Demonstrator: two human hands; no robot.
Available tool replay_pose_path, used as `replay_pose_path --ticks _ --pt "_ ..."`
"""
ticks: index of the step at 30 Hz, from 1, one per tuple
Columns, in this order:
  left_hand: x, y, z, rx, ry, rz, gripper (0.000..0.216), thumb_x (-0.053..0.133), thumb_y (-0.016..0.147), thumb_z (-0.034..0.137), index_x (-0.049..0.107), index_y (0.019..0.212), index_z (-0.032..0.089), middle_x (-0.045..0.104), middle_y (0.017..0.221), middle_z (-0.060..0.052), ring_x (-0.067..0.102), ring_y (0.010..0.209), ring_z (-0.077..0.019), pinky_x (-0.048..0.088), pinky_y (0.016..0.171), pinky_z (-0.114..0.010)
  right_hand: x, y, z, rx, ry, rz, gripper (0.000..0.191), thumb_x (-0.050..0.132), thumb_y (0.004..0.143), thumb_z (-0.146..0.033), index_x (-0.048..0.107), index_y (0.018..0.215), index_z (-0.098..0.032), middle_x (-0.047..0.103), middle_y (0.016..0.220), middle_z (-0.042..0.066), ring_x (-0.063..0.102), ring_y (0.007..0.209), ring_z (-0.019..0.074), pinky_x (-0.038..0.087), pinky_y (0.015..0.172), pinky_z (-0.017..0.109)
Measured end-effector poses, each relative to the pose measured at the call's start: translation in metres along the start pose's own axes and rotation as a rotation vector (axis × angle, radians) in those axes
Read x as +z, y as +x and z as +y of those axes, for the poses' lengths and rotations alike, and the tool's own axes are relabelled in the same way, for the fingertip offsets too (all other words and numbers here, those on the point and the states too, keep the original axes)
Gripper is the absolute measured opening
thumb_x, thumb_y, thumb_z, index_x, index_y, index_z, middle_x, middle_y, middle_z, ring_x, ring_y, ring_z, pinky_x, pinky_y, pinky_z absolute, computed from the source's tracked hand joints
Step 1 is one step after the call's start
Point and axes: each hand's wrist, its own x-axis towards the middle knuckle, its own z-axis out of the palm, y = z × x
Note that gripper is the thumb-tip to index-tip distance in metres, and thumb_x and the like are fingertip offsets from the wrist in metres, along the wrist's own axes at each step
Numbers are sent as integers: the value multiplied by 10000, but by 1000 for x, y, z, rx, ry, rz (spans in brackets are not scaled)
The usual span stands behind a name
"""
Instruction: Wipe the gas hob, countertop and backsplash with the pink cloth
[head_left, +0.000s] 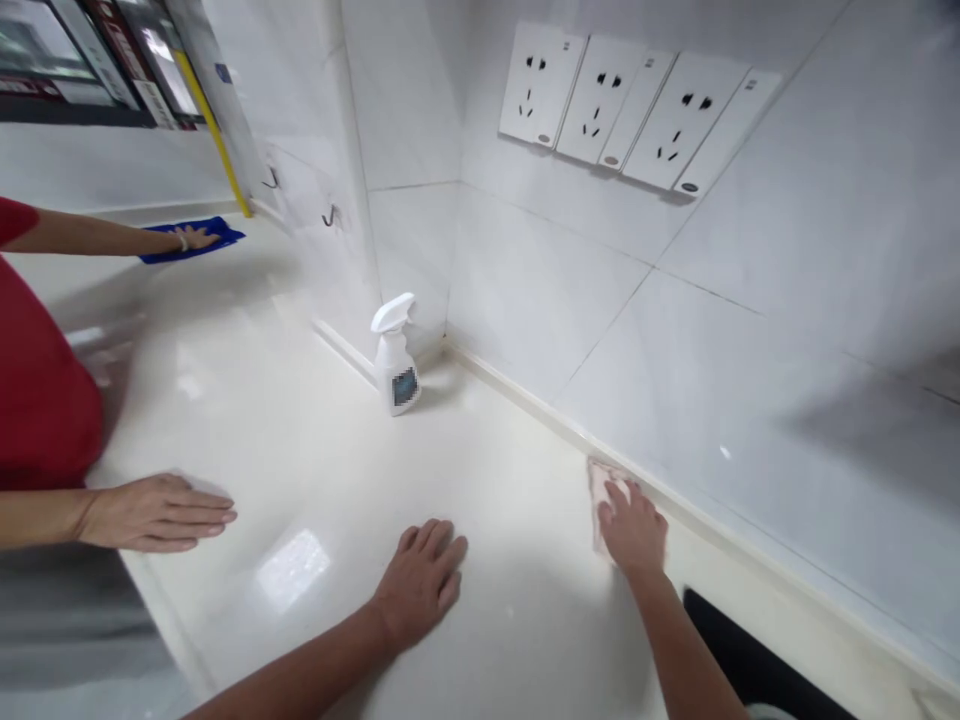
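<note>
My right hand (636, 530) presses a pale pink cloth (600, 480) onto the white countertop (510, 590), close to the foot of the tiled wall. Its fingers are bent over the cloth, and part of the cloth lies hidden under them. Flat on the counter rests my left hand (421, 582), palm down and holding nothing, its fingers slightly bent. Beyond my hands a white spray bottle (394, 360) stands upright in the corner.
At the left, a person in a red shirt (45, 390) has one hand on a blue cloth (191, 240) and another hand (161, 513) flat on the counter. Sockets (607, 105) and hooks (328, 215) are on the wall. A black surface (750, 650) lies at lower right.
</note>
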Motion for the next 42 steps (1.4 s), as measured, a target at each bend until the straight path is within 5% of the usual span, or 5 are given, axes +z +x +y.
replay_pose_path --ticks 6,10,21,34,42 --pt "-4 3 1 -4 -30 -7 380 538 996 264 634 1362 234 617 1406 -127 489 1333 -311 377 1094 -478 -11 -23 43 292 16 -86 589 318 1044 -434 557 1570 -315 398 1706 149 476 1455 383 395 1134 611" --pt "-6 5 2 3 -16 15 366 522 993 238 656 1333 219 632 1384 -136 503 1313 -312 385 1074 -479 -30 -16 -33 360 4 -88 597 334 1048 -444 530 1579 -255 396 1673 245 410 1478 466 403 1048 702" --pt "-6 9 -7 0 26 32 386 520 1000 288 681 1346 235 659 1405 -142 548 1316 -310 408 1072 -486 -52 -76 -203 -331 186 -190 568 401 1076 -544 439 1624 -400 189 1816 30 130 1652 362 186 1260 635" --pt "-9 19 -19 -136 -8 -63 517 438 1014 513 669 1366 214 614 1483 -159 531 1398 -332 415 1154 -521 -38 -125 -32 59 209 -64 495 475 1069 -439 559 1553 -380 302 1775 84 252 1625 362 254 1243 600" --pt "-12 24 -20 -133 29 -68 543 398 1013 496 684 1361 193 624 1476 -176 534 1388 -349 423 1139 -538 -44 -142 -33 236 191 -75 488 489 1060 -412 562 1540 -367 342 1746 143 354 1558 439 328 1160 659"
